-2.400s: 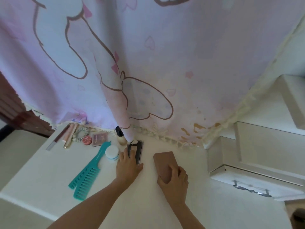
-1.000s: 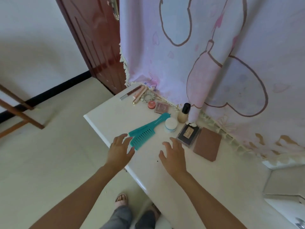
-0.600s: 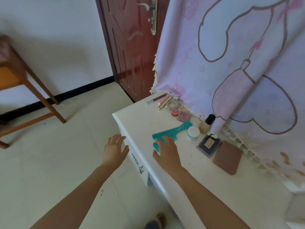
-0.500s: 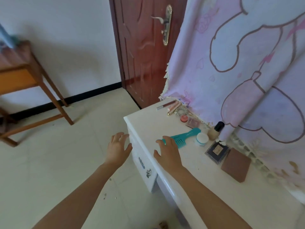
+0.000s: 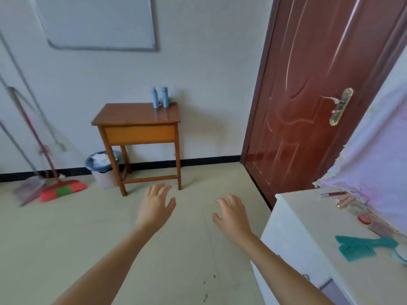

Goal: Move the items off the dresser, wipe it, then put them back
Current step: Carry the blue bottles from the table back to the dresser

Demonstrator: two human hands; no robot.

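Two hands, and nothing in either. The left hand (image 5: 157, 204) and right hand (image 5: 233, 213) hang palm-down over the floor (image 5: 88, 238), each grip apart, fingers spread and loose. One dresser (image 5: 286, 249) stands at the right, and its white worktop (image 5: 308, 216) begins just right of the right forearm. The right hand itself is left of the dresser's far corner and touches none of it.

On the worktop, all to the right of the right hand and apart from it:
- one teal comb (image 5: 363, 244), nearest, though I cannot tell whether a second lies against it
- one white jar (image 5: 399, 254), just right of the comb and cut off by the frame edge
- one small red pot (image 5: 364, 219), farther back
- one dark stick (image 5: 332, 194) and some pink tubes (image 5: 345, 200), too blurred to count, at the far end under the hem of a lilac cloth (image 5: 374, 161)

Far across the floor, one wooden stand (image 5: 136, 119) carries two blue bottles (image 5: 155, 96) side by side. One bin (image 5: 102, 170) sits by its left leg. One red broom (image 5: 63, 190) and one dustpan (image 5: 28, 190) lean farther left by the wall. One brown door (image 5: 319, 95) stands between stand and dresser.
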